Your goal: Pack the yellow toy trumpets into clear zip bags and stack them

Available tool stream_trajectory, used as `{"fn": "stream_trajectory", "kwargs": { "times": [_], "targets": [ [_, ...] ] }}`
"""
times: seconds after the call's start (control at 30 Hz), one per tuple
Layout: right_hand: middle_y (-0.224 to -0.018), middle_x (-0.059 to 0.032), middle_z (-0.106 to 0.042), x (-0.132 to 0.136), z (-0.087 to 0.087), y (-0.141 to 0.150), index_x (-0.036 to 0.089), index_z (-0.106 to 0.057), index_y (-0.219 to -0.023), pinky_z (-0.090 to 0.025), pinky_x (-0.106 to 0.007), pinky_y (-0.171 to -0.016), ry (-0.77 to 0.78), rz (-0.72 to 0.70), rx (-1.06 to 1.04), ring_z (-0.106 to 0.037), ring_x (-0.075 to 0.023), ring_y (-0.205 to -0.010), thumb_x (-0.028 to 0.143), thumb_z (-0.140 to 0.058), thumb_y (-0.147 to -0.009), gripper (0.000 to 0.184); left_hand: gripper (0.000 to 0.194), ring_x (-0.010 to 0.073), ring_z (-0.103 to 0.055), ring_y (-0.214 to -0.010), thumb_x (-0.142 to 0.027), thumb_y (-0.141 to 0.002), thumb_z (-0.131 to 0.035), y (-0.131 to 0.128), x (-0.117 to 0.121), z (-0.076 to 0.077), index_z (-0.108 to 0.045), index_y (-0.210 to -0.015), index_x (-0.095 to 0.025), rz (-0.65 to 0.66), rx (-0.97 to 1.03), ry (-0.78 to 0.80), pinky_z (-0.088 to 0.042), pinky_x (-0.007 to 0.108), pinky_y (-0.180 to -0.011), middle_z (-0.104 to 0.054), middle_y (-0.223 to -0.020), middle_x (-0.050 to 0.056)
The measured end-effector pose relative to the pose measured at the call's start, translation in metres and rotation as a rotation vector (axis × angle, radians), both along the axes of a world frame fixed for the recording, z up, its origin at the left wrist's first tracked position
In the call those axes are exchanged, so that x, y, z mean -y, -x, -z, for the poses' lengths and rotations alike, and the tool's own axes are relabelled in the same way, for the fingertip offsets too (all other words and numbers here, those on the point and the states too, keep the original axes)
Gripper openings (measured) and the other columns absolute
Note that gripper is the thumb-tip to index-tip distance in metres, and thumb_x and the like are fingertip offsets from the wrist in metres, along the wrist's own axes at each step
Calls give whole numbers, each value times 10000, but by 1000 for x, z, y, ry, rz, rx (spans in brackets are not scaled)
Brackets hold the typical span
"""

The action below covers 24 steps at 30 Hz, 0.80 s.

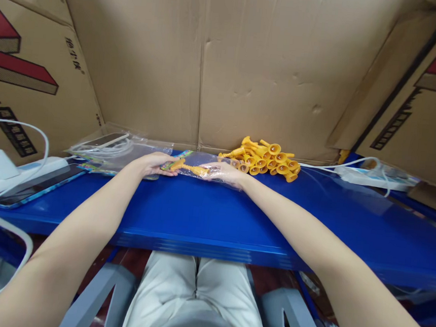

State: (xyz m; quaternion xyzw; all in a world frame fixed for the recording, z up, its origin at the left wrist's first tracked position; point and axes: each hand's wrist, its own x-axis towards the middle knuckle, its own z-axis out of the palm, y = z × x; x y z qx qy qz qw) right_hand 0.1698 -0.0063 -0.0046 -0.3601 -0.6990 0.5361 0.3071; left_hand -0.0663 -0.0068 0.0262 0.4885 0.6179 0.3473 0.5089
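A yellow plastic toy horn [192, 169] lies lengthwise between my two hands, against a clear plastic bag [218, 159] with a colourful printed strip. At the horn's left end, my left hand [160, 164] is closed on the printed end of the bag, thumb and fingers pinched. My right hand [224, 174] is at the other end, its fingers curled at the horn's tip, with shiny film around them. Whether that hand is inside the bag or under it I cannot tell. Just behind it rests a pile of yellow toy horns [266, 160], bells mostly facing me.
More clear bags [135, 151] lie left of my hands on the blue tabletop [206, 213]. A phone [40, 186] and a white power strip [30, 172] with cables sit farther left. Another power strip [377, 177] is at right. Cardboard [203, 65] walls the back and sides.
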Motion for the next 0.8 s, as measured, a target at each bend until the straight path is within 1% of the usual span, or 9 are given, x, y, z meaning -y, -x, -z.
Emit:
{"fn": "stream_trajectory", "kwargs": {
  "times": [0.13, 0.27, 0.33, 0.47, 0.57, 0.67, 0.73, 0.8],
  "targets": [
    [-1214, -103, -646, 2, -4, -2, 123, -623, -1223, -456, -288, -1009, 12, -50, 16, -610, -179, -1104, 57, -683, -727, 504, 82, 146, -690, -606, -174, -850, -619, 0, 0, 3, -658, -832, -105, 61, 7, -31, -579, 196, -560, -717, -705, 81],
    [-1238, -95, -634, 1, -5, -3, 134, -640, -1198, -449, -292, -1017, -22, -116, 25, -591, -192, -1143, 100, -723, -702, 503, 64, 145, -677, -584, -158, -806, -672, 1, -1, 4, -643, -786, -104, 102, 4, -56, -566, 190, -537, -698, -659, 78],
    [-1226, -83, -644, 0, -7, -3, 147, -646, -1191, -451, -293, -1015, -39, -125, 48, -599, -189, -1129, 114, -731, -698, 501, 54, 134, -659, -549, -124, -786, -682, 3, -2, 3, -632, -773, -108, 96, 26, -69, -561, 193, -529, -683, -634, 65],
    [-1193, -58, -667, -7, -17, -5, 182, -663, -1158, -478, -279, -983, -65, -110, 113, -637, -159, -1054, 120, -728, -710, 457, 49, 119, -630, -498, -76, -804, -629, 12, -3, -5, -618, -785, -120, 35, 51, -75, -540, 189, -493, -662, -596, 47],
    [-1124, -75, -694, -18, -30, -11, 166, -684, -1103, -529, -269, -896, -100, 17, 188, -682, -145, -907, 103, -702, -736, 372, 72, 127, -613, -458, -53, -800, -609, 22, -4, -11, -612, -837, -115, -33, 33, -94, -515, 188, -450, -643, -553, 38],
    [-1020, -104, -721, -34, -42, -20, 125, -701, -1029, -556, -259, -793, -185, 248, 291, -694, -142, -792, 99, -613, -811, 236, 135, 137, -584, -407, -33, -805, -578, 30, -5, -12, -601, -918, -103, -93, -12, -98, -493, 197, -419, -604, -491, 17],
    [-995, -110, -725, -44, -46, -26, 111, -704, -1010, -548, -247, -773, -295, 424, 417, -695, -154, -811, 84, -574, -829, 224, 168, 152, -581, -398, -31, -813, -548, 32, -6, -10, -587, -958, -105, -137, -70, -86, -494, 215, -419, -578, -459, 4],
    [-1052, -113, -713, -53, -46, -31, 104, -698, -1042, -520, -237, -832, -446, 542, 574, -682, -174, -925, 58, -566, -817, 264, 174, 167, -589, -407, -37, -820, -520, 34, -8, -7, -577, -966, -113, -170, -141, -81, -496, 231, -426, -563, -446, 2]
  ]
}}
